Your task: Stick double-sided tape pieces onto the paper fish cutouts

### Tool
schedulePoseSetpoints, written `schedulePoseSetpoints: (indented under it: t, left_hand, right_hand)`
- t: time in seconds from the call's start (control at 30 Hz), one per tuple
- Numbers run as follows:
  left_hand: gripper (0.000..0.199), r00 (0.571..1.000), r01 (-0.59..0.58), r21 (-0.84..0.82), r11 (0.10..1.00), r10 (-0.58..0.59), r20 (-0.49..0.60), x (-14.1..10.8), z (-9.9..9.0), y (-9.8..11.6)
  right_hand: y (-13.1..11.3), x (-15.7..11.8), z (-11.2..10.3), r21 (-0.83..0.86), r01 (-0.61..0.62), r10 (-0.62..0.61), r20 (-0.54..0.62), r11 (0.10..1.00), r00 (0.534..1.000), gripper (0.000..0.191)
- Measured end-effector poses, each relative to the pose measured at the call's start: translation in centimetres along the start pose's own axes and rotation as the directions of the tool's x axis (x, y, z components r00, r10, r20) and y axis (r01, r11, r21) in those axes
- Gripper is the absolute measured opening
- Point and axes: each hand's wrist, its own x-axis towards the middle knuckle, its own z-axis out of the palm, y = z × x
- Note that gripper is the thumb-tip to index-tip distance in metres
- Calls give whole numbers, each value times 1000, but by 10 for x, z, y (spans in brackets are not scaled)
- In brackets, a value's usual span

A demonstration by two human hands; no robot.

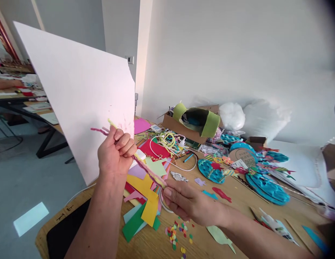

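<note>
Twisted pink and yellow fuzzy strands stretch between my two hands above the table. My left hand is closed in a fist around them, and loose pink and yellow ends stick out past its thumb. The fingers of my right hand pinch the other end, lower and to the right. Beneath the strands lie cut paper pieces, among them a yellow strip and a green strip. Colourful paper dots are scattered below my right hand.
A large white board stands upright at the left. Behind are a cardboard box with a green-rimmed object and tangled cords. Blue discs with paper fish, a cream fish cutout and tools lie at the right.
</note>
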Motion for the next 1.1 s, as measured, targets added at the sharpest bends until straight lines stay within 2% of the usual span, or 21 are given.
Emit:
schedulePoseSetpoints:
  t: [0.13, 0.27, 0.37, 0.4, 0.43, 0.47, 0.5, 0.53, 0.57, 0.63, 0.7, 0.83, 1.03, 1.1]
  left_hand:
    - [45, 999, -32, 41, 999, 33, -15, -4, 5, -1]
    - [44, 993, -114, 52, 992, 116, -33, -10, 10, 5]
    - [44, 995, -99, 20, 995, 99, -2, -15, 10, 16]
    - [44, 997, -70, 5, 998, 70, 20, -17, 10, 19]
    - [44, 998, -32, -9, 999, 32, 45, -18, 10, 22]
    - [44, 997, 12, -22, 1000, -11, 74, -19, 11, 23]
    - [44, 993, 59, -33, 998, -56, 103, -21, 11, 23]
    - [44, 987, 105, -43, 994, -98, 130, -21, 12, 22]
    - [44, 979, 146, -52, 988, -136, 153, -22, 13, 21]
    - [43, 964, 209, -70, 975, -193, 185, -23, 14, 16]
    - [42, 954, 239, -82, 967, -219, 203, -23, 13, 12]
    - [41, 951, 237, -85, 968, -214, 222, -21, 10, 12]
    - [42, 958, 234, -69, 970, -218, 186, -19, 11, 12]
    - [42, 962, 235, -69, 970, -221, 163, -19, 13, 11]
  right_hand:
    - [5, -11, 5, 127, -15, 11, 32, 992, 999, 44]
    - [9, -27, 4, 127, -19, 11, 58, 992, 998, 43]
    - [14, -29, -19, 60, -16, 5, 190, 998, 982, 48]
    - [17, -24, -32, 4, -6, 5, 182, 1000, 983, 52]
    - [20, -16, -47, -36, 13, -9, 121, 999, 993, 55]
    - [24, -4, -65, -70, 19, -20, -9, 997, 1000, 55]
    - [28, 11, -83, -131, -36, 4, -241, 991, 971, 52]
    - [33, 28, -101, -194, -160, 45, -490, 968, 870, 47]
    - [38, 47, -118, -213, -226, 52, -610, 951, 791, 41]
    - [47, 82, -146, -228, -312, 53, -725, 922, 686, 32]
    - [54, 112, -165, -242, -379, 46, -789, 893, 612, 30]
    - [57, 144, -181, -287, -428, -6, -836, 857, 549, 31]
    - [44, 141, -195, -351, -356, -164, -872, 866, 462, 26]
    - [43, 136, -197, -357, -327, -188, -873, 875, 451, 25]
